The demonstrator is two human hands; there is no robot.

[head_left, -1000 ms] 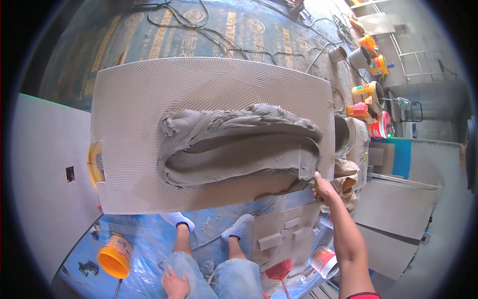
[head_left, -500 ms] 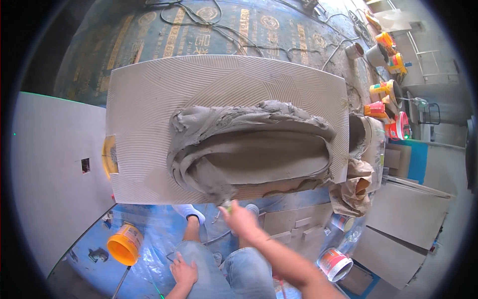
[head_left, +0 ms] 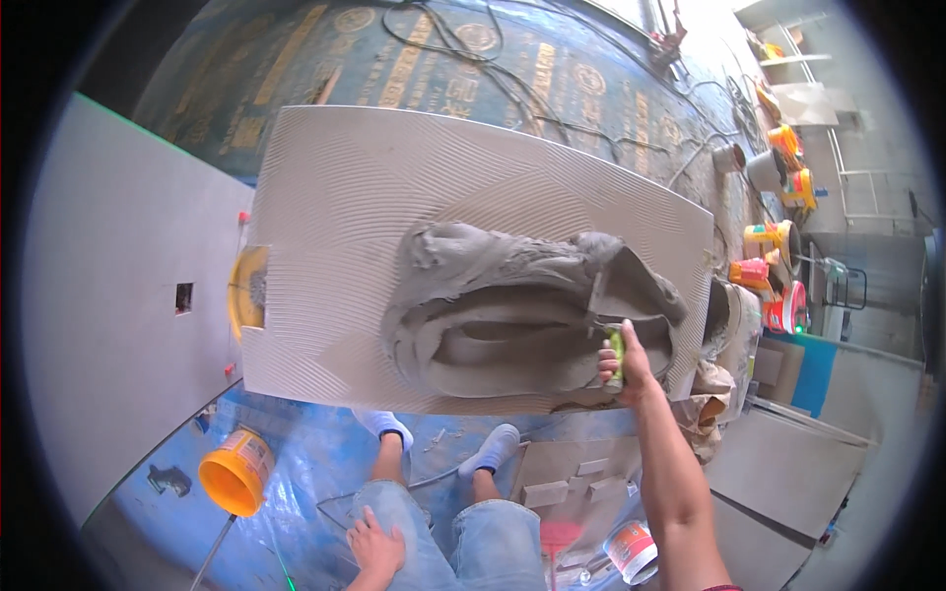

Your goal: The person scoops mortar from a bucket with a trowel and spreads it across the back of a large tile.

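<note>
A large tile [head_left: 325, 217], its upper face coated with ridged adhesive, lies in front of my knees. On it sits a thick, long heap of wet grey tile adhesive [head_left: 473, 261], hollowed by smooth curved strokes. My right hand [head_left: 636, 366] is wrapped round the green handle of a trowel [head_left: 617, 357] at the heap's right end. The trowel's blade is smeared with the same grey, so its outline is hard to make out. My left hand [head_left: 377, 548] rests on my left thigh, fingers spread, holding nothing.
A yellow bucket [head_left: 236, 473] stands at lower left, and a white-and-red bucket [head_left: 631, 552] at lower right. Left is a pale wall tile [head_left: 128, 276] with a square cutout. Cables [head_left: 532, 98] cross the far floor. Several buckets stand at far right, beyond a crumpled paper bag [head_left: 702, 409].
My right hand has swept the trowel from the tile's near edge rightward and away, to the heap's right end. The view has turned somewhat. My left hand stays on my thigh.
</note>
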